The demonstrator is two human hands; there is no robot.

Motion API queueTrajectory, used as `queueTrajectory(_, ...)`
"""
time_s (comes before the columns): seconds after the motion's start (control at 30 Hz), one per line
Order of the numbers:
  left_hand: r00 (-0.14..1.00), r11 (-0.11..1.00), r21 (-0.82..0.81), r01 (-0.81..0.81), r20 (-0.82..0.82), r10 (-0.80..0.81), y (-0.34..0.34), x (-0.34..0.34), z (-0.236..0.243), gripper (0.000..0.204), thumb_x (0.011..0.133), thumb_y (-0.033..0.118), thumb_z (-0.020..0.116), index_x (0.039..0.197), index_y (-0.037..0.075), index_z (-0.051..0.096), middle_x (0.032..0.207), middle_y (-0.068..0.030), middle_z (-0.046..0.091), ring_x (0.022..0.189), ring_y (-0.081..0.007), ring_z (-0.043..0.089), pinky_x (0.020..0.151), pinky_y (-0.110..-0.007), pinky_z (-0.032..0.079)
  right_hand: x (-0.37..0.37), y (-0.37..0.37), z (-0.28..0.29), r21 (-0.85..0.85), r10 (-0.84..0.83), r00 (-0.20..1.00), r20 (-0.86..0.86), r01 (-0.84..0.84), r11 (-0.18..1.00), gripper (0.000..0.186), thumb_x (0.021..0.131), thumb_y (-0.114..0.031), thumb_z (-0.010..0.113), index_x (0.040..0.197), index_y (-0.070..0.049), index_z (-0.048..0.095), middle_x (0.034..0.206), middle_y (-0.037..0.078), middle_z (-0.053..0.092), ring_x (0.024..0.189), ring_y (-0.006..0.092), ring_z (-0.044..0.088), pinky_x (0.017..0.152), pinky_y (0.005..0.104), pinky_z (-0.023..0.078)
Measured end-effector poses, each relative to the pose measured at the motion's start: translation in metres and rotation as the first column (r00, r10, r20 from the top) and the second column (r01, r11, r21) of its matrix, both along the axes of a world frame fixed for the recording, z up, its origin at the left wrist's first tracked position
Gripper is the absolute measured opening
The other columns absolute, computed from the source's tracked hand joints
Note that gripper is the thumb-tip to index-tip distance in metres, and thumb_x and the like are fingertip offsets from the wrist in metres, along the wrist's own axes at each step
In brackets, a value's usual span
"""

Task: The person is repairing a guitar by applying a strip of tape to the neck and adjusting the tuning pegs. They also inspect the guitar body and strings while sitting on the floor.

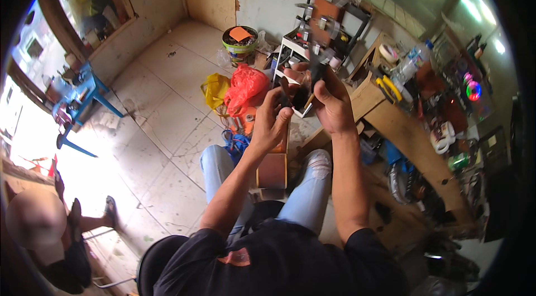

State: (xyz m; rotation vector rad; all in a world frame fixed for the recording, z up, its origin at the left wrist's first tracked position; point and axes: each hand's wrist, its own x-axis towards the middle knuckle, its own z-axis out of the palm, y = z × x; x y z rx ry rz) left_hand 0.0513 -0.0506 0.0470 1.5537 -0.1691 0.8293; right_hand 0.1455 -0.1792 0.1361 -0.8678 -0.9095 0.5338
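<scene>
My right hand (333,103) is closed round the dark lower end of a blurred upright piece. It seems to run up into a reddish-brown board (329,8) with silvery metal pegs along both edges, resembling a guitar headstock. My left hand (272,120) is closed just beside it, thumb and fingers pinching a small dark object whose kind the blur hides. Both hands are raised in front of me, close together but apart. Below them, between my knees, is a box-like piece with a brown top (272,170).
A red plastic bag (245,88) and a yellow bag (215,90) lie ahead, near a bucket (239,53). At right stands a cluttered wooden workbench (413,145) with yellow-handled pliers (389,88). A blue stool (92,95) is at left; another person (42,229) sits lower left.
</scene>
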Motion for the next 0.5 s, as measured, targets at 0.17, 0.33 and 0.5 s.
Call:
queueTrajectory(0.17, 0.998, 1.000, -0.016, -0.021, 0.060, 0.022, 0.016, -0.006, 0.001, 0.064, 0.103, 0.049, 0.051, 0.139, -0.003, 0.042, 0.131, -0.0146, 0.058, 0.120, -0.0228, 0.058, 0.102, -0.037, 0.045, 0.001, 0.017, -0.002, -0.028, 0.064, 0.998, 0.007, -0.063, 0.998, 0.059, 0.098, -0.023, 0.067, 0.146, 0.000, 0.043, 0.124, 0.010, 0.065, 0.117, 0.0200, 0.062, 0.101, 0.0368, 0.053)
queueTrajectory(0.33, 0.997, 0.996, 0.072, -0.060, 0.044, 0.057, 0.032, -0.018, 0.007, 0.066, 0.105, 0.052, 0.043, 0.144, -0.001, 0.040, 0.138, -0.0145, 0.054, 0.128, -0.0238, 0.053, 0.108, -0.038, 0.041, -0.007, 0.035, 0.003, 0.021, 0.053, 0.998, 0.040, -0.053, 0.998, 0.058, 0.097, -0.017, 0.068, 0.146, -0.001, 0.043, 0.124, 0.009, 0.065, 0.119, 0.0183, 0.061, 0.100, 0.0366, 0.054)
queueTrajectory(0.5, 0.997, 0.997, 0.022, -0.074, 0.012, 0.074, 0.033, -0.021, 0.003, 0.066, 0.106, 0.051, 0.043, 0.146, -0.001, 0.040, 0.135, -0.0111, 0.055, 0.122, -0.0196, 0.054, 0.104, -0.035, 0.042, -0.009, 0.038, 0.015, -0.035, 0.021, 0.995, 0.094, -0.018, 0.999, 0.052, 0.096, -0.013, 0.069, 0.143, -0.005, 0.048, 0.125, 0.008, 0.065, 0.118, 0.0160, 0.062, 0.092, 0.0316, 0.055)
